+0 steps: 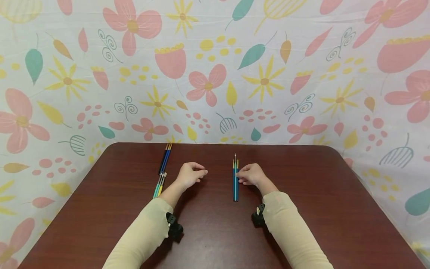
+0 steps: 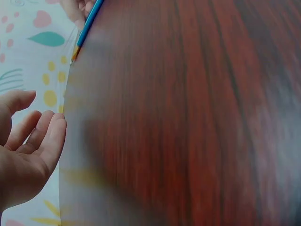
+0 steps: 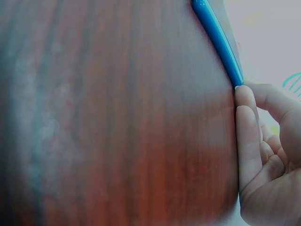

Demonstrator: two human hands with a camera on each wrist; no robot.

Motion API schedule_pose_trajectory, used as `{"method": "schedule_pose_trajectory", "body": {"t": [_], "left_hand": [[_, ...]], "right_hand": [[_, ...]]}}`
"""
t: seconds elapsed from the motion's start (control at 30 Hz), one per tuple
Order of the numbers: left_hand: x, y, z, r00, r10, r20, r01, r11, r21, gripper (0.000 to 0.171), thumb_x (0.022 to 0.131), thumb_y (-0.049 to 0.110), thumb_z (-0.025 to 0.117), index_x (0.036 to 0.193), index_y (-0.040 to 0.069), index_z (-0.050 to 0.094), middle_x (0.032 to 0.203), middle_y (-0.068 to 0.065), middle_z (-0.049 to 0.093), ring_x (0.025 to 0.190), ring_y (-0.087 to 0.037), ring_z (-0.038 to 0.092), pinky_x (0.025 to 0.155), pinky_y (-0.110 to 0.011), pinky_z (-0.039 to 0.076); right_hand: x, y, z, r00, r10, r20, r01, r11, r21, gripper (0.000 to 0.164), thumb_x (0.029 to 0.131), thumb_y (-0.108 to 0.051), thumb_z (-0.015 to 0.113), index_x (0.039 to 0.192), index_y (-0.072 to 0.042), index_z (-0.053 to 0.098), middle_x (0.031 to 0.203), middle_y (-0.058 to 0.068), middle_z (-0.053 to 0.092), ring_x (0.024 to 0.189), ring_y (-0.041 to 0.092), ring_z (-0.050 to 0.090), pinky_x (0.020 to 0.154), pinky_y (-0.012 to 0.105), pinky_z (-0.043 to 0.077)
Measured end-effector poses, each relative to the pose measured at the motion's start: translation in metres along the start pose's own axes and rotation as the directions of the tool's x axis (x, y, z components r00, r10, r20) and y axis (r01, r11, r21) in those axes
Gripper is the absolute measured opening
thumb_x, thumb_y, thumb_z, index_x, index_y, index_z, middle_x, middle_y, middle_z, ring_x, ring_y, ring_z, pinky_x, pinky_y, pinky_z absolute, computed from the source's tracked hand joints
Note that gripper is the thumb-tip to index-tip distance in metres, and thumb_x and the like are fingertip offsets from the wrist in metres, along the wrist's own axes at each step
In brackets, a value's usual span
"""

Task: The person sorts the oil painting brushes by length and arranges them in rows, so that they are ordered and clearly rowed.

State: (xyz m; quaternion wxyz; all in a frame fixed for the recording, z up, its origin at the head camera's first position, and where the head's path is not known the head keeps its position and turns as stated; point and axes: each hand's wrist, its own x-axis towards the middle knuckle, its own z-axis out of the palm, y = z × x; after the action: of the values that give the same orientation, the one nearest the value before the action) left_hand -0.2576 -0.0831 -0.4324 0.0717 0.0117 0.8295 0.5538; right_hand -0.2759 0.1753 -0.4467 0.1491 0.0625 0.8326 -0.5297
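My right hand [image 1: 252, 175] is at a small row of blue paintbrushes [image 1: 234, 190] lying side by side, bristles pointing to the far edge. Its thumb and fingertips pinch at the row's right side. In the right wrist view a glossy blue handle [image 3: 218, 42] runs up to the fingertips of that hand [image 3: 263, 155]. My left hand [image 1: 191, 173] hovers left of the row, fingers loosely bent and holding nothing. Seen from the left wrist, its palm [image 2: 35, 150] is turned up, apart from the blue paintbrush [image 2: 89, 23] beyond it.
Left of my left hand lie paintbrushes with teal and yellow handles [image 1: 159, 186]. Behind them, dark blue paintbrushes [image 1: 164, 160] reach to the far edge of the brown table [image 1: 215, 231]. A flower-patterned cloth [image 1: 208, 123] hangs just behind the table.
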Motion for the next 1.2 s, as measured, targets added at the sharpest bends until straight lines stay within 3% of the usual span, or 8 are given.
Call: {"method": "schedule_pose_trajectory", "body": {"t": [0.27, 0.53, 0.97, 1.2], "left_hand": [[0.007, 0.004, 0.02, 0.998, -0.002, 0.056, 0.006, 0.998, -0.062, 0.026, 0.085, 0.016, 0.07, 0.105, -0.001, 0.067, 0.094, -0.014, 0.072, 0.083, -0.025, 0.07, 0.067, -0.03, 0.058], [0.011, 0.007, 0.039, 0.99, -0.026, 0.135, 0.048, 0.986, -0.161, 0.031, 0.088, 0.019, 0.067, 0.111, -0.003, 0.064, 0.108, -0.019, 0.068, 0.092, -0.029, 0.07, 0.073, -0.035, 0.058], [0.015, 0.02, 0.069, 0.966, -0.147, 0.212, 0.209, 0.928, -0.31, 0.031, 0.096, 0.015, 0.054, 0.12, -0.004, 0.059, 0.11, -0.021, 0.067, 0.093, -0.025, 0.07, 0.076, -0.034, 0.058], [0.019, 0.024, 0.078, 0.955, -0.177, 0.239, 0.254, 0.904, -0.343, 0.032, 0.098, 0.013, 0.05, 0.123, -0.005, 0.058, 0.115, -0.021, 0.066, 0.098, -0.026, 0.068, 0.08, -0.035, 0.057]], "right_hand": [[0.0, 0.001, 0.001, 1.0, 0.0, -0.01, 0.0, 1.0, -0.003, 0.02, 0.084, -0.013, 0.071, 0.094, 0.004, 0.068, 0.073, 0.007, 0.068, 0.059, 0.01, 0.064, 0.057, 0.025, 0.056], [0.001, 0.001, 0.002, 1.0, 0.002, -0.018, -0.002, 1.0, -0.013, 0.02, 0.084, -0.015, 0.07, 0.094, 0.004, 0.069, 0.077, 0.008, 0.069, 0.06, 0.009, 0.065, 0.058, 0.026, 0.057], [0.002, 0.001, 0.003, 0.999, 0.017, -0.028, -0.017, 1.0, -0.011, 0.023, 0.084, -0.016, 0.072, 0.095, 0.004, 0.069, 0.071, 0.006, 0.068, 0.059, 0.009, 0.064, 0.058, 0.027, 0.057], [0.003, 0.001, 0.002, 1.0, 0.011, -0.019, -0.011, 1.0, -0.006, 0.022, 0.084, -0.014, 0.071, 0.096, 0.005, 0.068, 0.072, 0.007, 0.068, 0.06, 0.01, 0.065, 0.058, 0.027, 0.057]]}}
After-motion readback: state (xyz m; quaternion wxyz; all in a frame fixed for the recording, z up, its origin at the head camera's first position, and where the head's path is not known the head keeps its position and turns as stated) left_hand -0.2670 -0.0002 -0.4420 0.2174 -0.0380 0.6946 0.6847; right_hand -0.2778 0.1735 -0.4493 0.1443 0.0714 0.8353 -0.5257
